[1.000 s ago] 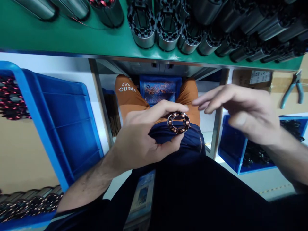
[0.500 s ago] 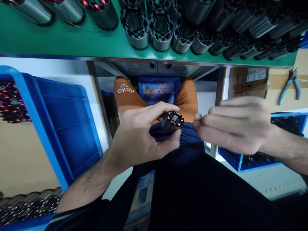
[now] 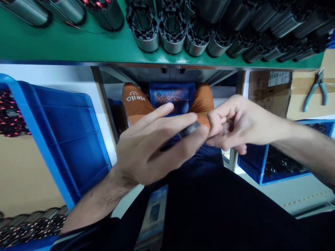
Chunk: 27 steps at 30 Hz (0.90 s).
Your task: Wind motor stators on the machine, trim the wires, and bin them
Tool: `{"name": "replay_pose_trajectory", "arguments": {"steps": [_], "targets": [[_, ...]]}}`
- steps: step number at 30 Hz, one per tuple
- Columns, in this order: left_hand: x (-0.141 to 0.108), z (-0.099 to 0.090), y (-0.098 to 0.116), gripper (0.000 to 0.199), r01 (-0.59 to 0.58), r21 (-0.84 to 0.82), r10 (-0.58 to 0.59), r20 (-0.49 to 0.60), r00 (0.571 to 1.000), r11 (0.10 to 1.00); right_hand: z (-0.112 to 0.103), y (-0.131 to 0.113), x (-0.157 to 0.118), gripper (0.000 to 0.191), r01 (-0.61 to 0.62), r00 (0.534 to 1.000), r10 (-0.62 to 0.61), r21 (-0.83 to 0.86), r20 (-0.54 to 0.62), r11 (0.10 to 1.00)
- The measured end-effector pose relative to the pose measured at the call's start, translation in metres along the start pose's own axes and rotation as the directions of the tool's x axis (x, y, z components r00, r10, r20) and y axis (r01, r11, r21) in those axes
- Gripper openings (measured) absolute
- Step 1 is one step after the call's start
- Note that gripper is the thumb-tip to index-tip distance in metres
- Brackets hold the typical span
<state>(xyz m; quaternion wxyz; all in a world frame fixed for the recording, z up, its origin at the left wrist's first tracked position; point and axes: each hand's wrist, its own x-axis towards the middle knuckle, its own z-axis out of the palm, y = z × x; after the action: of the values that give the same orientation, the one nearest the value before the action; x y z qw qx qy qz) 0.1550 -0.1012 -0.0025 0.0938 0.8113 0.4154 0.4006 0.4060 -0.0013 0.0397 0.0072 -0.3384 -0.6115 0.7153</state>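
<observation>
My left hand (image 3: 149, 150) is closed on a small motor stator (image 3: 190, 129), held above my lap between thumb and fingers. Most of the stator is hidden by those fingers; only a strip of its grey side shows, blurred. Its right end faces my right hand (image 3: 235, 125). That hand is closed, thumb and fingertips pinched together close beside the stator. Whatever the pinch holds, if anything, is too small to make out.
Stators in rows (image 3: 172, 35) stand on the green bench (image 3: 78, 45). Blue bins (image 3: 75, 136) flank me, with black parts (image 3: 284, 160) in the right one. Pliers (image 3: 318, 89) lie on cardboard at right. A blue tray (image 3: 171, 96) holding copper scraps sits between my knees.
My right hand has come left and turned, its fingertips now beside the stator. My left hand has rolled over, so its fingers cover the copper-wound end that showed before.
</observation>
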Motion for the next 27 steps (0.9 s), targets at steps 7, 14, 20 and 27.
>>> {"name": "replay_pose_trajectory", "arguments": {"steps": [7, 14, 20, 27], "targets": [[0.003, 0.002, -0.001, 0.031, 0.311, -0.243, -0.288, 0.124, 0.95, 0.919, -0.017, -0.017, -0.013, 0.04, 0.153, 0.967, -0.202, -0.277, -0.157, 0.949], [0.0, 0.004, 0.002, 0.025, 0.071, -0.067, -0.077, -0.089, 0.993, 0.995, -0.02, 0.013, 0.001, 0.053, -0.316, 0.939, 0.249, 0.307, 0.239, 0.898], [0.007, 0.002, -0.002, 0.032, 0.187, -0.11, -0.176, 0.108, 0.978, 0.976, 0.001, -0.003, -0.006, 0.051, -0.059, 0.99, 0.038, -0.158, -0.136, 0.986], [0.002, 0.001, -0.003, 0.028, 0.256, -0.212, -0.254, 0.038, 0.966, 0.943, -0.029, -0.013, -0.021, 0.047, 0.014, 0.992, -0.023, -0.072, -0.125, 0.997]]}}
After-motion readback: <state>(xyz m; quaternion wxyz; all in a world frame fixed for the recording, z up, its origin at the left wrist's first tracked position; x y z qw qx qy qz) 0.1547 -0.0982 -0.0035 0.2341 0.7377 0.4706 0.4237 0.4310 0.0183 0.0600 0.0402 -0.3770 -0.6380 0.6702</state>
